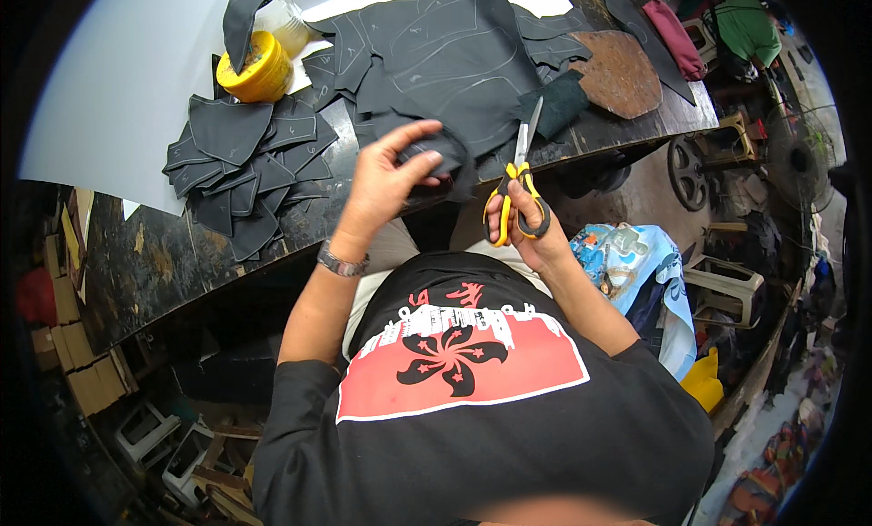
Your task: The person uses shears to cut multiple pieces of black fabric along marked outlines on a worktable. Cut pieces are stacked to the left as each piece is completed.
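My right hand (531, 226) grips a pair of scissors (521, 163) by its yellow and black handles. The blades point away from me, over the table's near edge. My left hand (386, 176) is curled on a dark piece of material (445, 158), pinched between thumb and fingers; motion smears its outline. Beyond both hands lies a large black sheet (445, 63) marked with pale drawn outlines. To the left, many cut black pieces (232, 131) with light edge lines are heaped loosely. A small dark green-black scrap (556, 104) rests beside the scissor tips.
A yellow tub (259, 69) stands behind the heap, with a curved black piece across it. A brown rounded board (619, 74) and a pink roll (674, 40) lie at the right. White sheeting (100, 90) covers the table's left part. Stools (727, 285) and a fan (804, 163) stand on the right.
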